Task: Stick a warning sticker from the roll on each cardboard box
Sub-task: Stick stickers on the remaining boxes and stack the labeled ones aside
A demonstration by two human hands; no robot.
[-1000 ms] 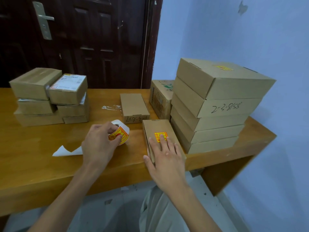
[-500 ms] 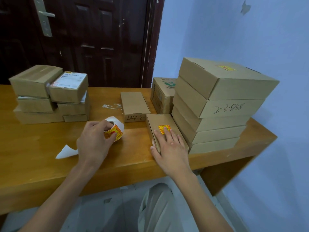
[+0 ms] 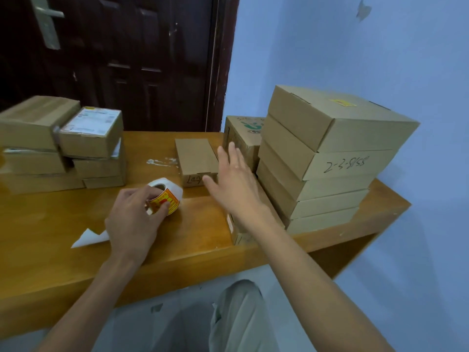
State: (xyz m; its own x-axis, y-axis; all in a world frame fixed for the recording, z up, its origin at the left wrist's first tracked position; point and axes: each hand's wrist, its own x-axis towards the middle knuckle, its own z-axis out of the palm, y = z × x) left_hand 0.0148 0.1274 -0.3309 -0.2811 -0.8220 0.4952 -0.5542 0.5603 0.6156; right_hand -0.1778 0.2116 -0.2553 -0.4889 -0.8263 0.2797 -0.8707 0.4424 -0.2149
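I am logging the left hand [image 3: 132, 219] as gripping the white roll of yellow-and-red warning stickers [image 3: 166, 196], which is resting on the orange-brown wooden table [image 3: 50, 224]. The right hand [image 3: 233, 184] is hovering with fingers straight and spread, holding nothing, above the flat brown cardboard box at the table's near edge [image 3: 234, 229], whose top it is hiding. I am counting one yellow sticker [image 3: 342, 102] on top of the tall stack of brown cardboard boxes at the right [image 3: 327, 158]. I am judging the small handwritten box [image 3: 196, 161] and the left pile of taped cartons [image 3: 63, 146] as remaining, no warning stickers showing there.
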